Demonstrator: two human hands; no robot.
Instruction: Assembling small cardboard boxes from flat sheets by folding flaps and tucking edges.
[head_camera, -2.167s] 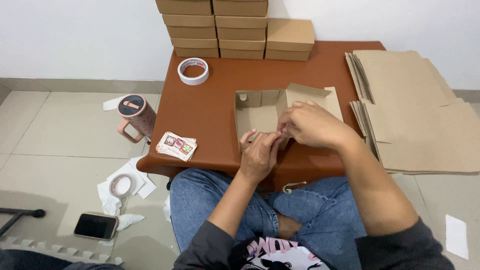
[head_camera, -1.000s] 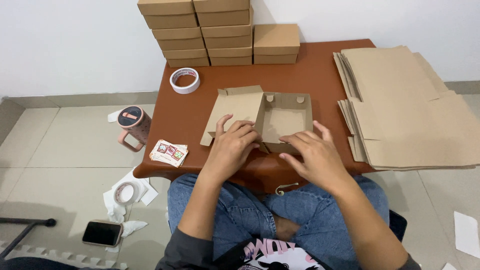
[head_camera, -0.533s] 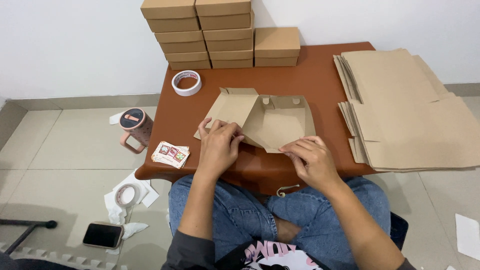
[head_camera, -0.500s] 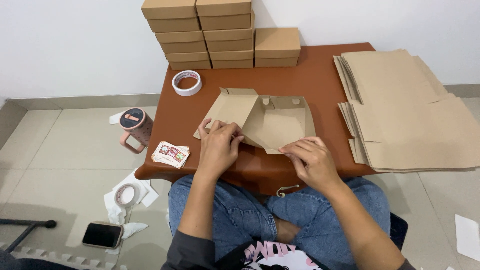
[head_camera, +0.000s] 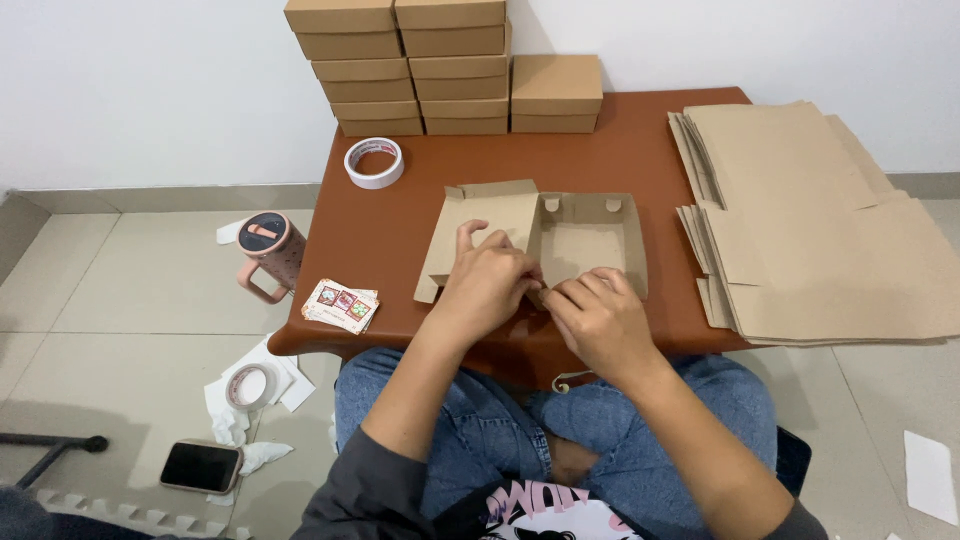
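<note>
We've got the half-folded box at the table's near edge, centre: far and right walls up, lid flap flat to the left, near-left corner unfinished. Folded boxes stacked at the far edge, flat sheets piled right, so plenty left. Left hand curled, fingertips pressing the near wall, index lifted. Right hand pinches that same wall beside it, knuckles up. Both hands together, touching the cardboard
</note>
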